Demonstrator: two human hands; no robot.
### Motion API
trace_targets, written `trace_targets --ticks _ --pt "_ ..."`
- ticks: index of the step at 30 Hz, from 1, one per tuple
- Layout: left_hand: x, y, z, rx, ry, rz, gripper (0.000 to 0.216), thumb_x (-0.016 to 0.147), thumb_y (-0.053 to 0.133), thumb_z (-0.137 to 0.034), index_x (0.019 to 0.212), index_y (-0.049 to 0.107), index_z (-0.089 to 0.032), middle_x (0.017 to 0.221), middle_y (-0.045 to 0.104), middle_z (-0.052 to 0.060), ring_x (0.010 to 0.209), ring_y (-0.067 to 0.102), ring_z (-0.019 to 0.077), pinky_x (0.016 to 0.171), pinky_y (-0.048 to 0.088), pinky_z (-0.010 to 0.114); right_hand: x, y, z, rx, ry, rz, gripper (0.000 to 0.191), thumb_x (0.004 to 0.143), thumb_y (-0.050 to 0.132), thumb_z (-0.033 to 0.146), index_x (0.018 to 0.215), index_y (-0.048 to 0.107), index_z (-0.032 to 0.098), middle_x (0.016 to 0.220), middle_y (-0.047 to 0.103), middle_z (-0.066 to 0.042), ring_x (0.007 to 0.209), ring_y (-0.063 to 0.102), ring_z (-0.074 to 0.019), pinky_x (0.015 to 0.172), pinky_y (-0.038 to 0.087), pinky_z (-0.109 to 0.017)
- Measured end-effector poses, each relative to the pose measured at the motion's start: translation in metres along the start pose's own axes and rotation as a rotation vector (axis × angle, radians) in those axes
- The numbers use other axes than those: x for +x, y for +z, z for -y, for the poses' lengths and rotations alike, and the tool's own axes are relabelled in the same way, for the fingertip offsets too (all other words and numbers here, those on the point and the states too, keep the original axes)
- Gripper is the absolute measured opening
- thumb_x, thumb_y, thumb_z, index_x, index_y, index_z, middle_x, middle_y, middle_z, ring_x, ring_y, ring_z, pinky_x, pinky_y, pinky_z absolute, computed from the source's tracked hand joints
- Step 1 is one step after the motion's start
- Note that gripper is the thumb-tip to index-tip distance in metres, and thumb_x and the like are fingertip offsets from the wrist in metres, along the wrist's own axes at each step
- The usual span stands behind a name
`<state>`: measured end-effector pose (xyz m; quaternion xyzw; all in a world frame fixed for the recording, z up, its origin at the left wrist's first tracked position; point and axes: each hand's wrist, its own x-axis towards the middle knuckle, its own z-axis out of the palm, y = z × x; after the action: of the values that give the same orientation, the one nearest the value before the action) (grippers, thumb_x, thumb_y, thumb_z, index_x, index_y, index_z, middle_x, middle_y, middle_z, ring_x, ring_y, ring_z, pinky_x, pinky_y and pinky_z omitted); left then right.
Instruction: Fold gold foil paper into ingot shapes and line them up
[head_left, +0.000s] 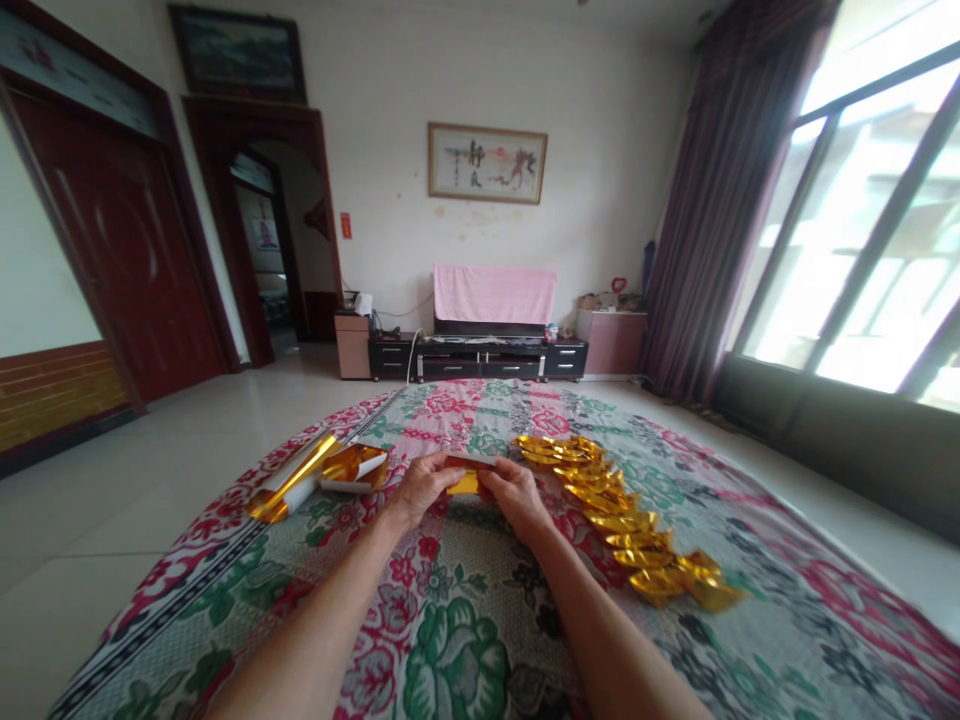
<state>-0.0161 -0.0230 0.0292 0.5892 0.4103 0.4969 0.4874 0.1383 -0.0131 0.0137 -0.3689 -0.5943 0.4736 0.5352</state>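
A sheet of gold foil paper, partly folded with a pale edge along its top, is stretched between my two hands above the flowered cloth. My left hand pinches its left end, the thumb lying on the gold side. Its right end is gripped by my right hand in the same way. Right of my hands runs a row of several folded gold foil ingots, reaching toward me. To the left lie loose curled gold foil sheets and a rolled gold foil sheet.
The flowered cloth covers the surface beneath my arms. Beyond it stand a low black TV cabinet and a pink cloth draped over something. A curtain and windows are on the right, a dark red door on the left.
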Motion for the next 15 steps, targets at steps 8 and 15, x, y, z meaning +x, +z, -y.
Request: trace_targets --ticks 8,15 --pt "0.0026 -0.0029 0.0054 -0.029 -0.046 -0.036 0.028 0.064 0.061 -0.029 0.085 0.067 -0.012 0.058 0.059 -0.002 0.053 0.049 0.0084 0.054 0.037 0.02 -0.0049 0.0001 0.009 0.023 0.054 0.014 0.016 0.064 0.055 0.031 0.066 0.058 0.016 0.054 0.049 0.004 0.048 0.041 -0.0071 0.045 0.034 -0.018" --pt "0.0031 -0.0064 0.0086 -0.071 -0.039 0.036 0.03 0.064 0.06 -0.026 0.092 0.066 -0.016 0.071 0.067 -0.001 0.065 0.058 0.013 0.067 0.044 0.025 -0.0037 0.0 0.0048 0.086 0.071 0.008 0.022 0.064 0.058 0.032 0.078 0.062 0.015 0.058 0.055 0.003 0.051 0.047 -0.0085 0.05 0.041 -0.02"
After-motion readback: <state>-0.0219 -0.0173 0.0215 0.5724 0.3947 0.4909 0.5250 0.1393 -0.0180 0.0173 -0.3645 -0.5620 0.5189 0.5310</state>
